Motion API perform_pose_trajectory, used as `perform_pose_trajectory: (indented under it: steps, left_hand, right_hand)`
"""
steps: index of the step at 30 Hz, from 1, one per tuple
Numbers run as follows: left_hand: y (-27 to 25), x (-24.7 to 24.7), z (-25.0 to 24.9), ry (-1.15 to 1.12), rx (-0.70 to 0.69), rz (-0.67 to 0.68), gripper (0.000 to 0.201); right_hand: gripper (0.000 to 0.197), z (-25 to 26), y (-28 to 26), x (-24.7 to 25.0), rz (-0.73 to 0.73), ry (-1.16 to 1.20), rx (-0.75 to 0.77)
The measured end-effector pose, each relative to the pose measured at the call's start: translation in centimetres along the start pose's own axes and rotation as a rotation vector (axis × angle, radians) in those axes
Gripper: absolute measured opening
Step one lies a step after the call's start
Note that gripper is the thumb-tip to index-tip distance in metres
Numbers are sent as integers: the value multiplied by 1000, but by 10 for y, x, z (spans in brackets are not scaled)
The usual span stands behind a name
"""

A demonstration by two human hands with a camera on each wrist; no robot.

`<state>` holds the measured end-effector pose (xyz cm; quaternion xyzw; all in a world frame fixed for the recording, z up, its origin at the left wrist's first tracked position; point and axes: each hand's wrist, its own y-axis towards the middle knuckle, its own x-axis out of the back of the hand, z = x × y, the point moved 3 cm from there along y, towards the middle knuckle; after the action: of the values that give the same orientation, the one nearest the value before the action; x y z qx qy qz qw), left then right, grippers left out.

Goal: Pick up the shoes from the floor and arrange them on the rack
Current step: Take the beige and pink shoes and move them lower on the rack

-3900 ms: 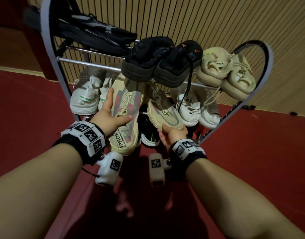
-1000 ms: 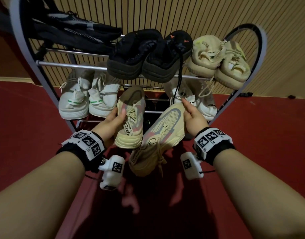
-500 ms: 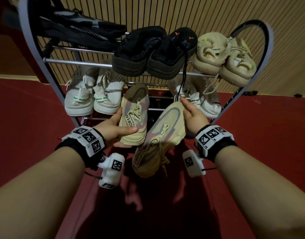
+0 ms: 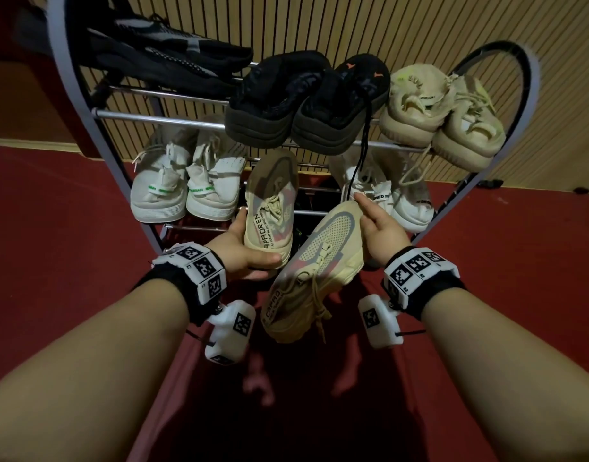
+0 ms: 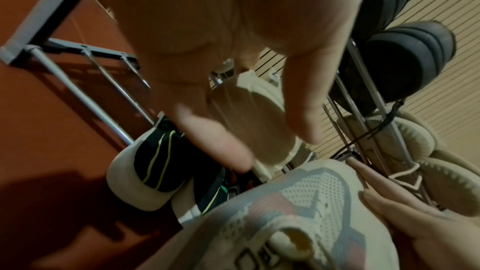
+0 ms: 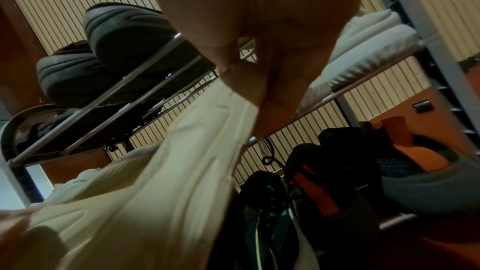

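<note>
before rack (image 4: pixel 479 181), toe-up beige shoe (image 4: pixel 314 271)

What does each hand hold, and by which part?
Left hand cups the heel of one beige sneaker; right hand grips the toe of the other beige sneaker.

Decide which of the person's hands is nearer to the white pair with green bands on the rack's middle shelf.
Left. The left hand, holding a beige shoe, sits just below and right of the white pair with green bands. The right hand is farther right, across both beige shoes.
</note>
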<state>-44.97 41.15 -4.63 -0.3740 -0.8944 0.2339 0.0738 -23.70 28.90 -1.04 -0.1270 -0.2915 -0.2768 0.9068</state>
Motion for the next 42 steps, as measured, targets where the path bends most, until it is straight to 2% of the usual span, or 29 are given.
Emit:
perform_pose_trajectory:
  steps: [3, 6, 11, 17, 21, 25, 28, 31, 36, 40, 42]
  left_hand:
    - [5, -3, 3, -76, 27, -15, 105]
    - [10, -9, 3, -189, -3, -6, 85]
    - [28, -14, 0, -279, -65, -103, 76]
    - [34, -11, -3, -107, -105, -175, 95]
    - [32, -1, -14, 179, -208, -227, 85]
    - [28, -1, -14, 452, -156, -237, 84]
    - [23, 0, -14, 460, -116, -250, 88]
    - [14, 5, -10, 449, -165, -294, 94]
    - [-6, 17, 4, 338, -189, -97, 97]
    - [-21, 23, 10, 373, -80, 74, 116]
    - [-27, 23, 15, 480, -10, 124, 109]
  right_hand:
    - [45, -1, 0, 1, 0, -2, 0]
    - [44, -2, -1, 4, 7, 22, -15]
    - [44, -7, -3, 11, -6, 30, -25]
    - [45, -12, -5, 17, 10, 18, -26]
    - [45, -18, -5, 20, 33, 3, -13]
    - [45, -20, -4, 21, 50, -27, 2]
    - [45, -18, -3, 18, 39, -20, 13]
    - [45, -14, -2, 16, 8, 34, 3]
    - [45, -5, -5, 7, 54, 85, 39]
    - [43, 17, -4, -9, 109, 123, 110]
    - [43, 26, -2, -18, 111, 159, 102]
